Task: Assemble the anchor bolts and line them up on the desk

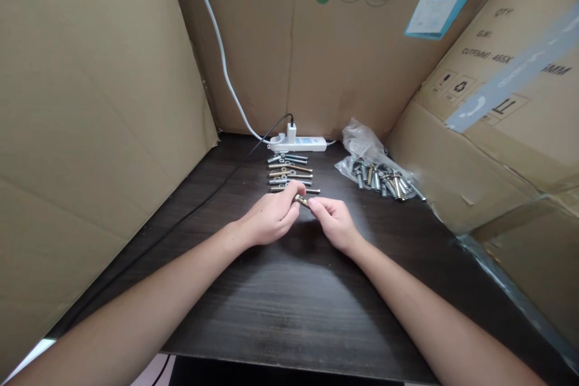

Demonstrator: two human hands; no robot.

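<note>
- Brass-coloured bolt (304,201): held between the fingertips of both hands, above the table (271,313), slightly tilted, its right end lower; its far-left part is partly covered by the fingers.
- Left hand (270,220): thumb and index finger close narrowly around the bolt's left end; the other fingers are curled, and whether they touch it I cannot tell.
- Right hand (335,223): thumb and forefinger pinch the bolt's right end, the remaining fingers folded in behind.
- Laid-out bolts (295,175): just beyond the left fingers, lying crosswise in stacked rows, some silver, some brass-toned; the nearest row is partly hidden by those fingers.
- Small washers and nuts (284,170): among those rows, beyond the left fingertips, too small to count.
- Power strip (312,145): farther out past the rows, straight ahead of the fingers, with a white adapter (292,132) plugged in and a black cable (212,193) running from it to the left of the fingers.
- Clear plastic bag (359,139): ahead and to the right of the right fingers, well apart from them, with a heap of bolts (375,180) at its mouth.
- Cardboard box (474,157): farther right of the right fingers, beyond the heap.
</note>
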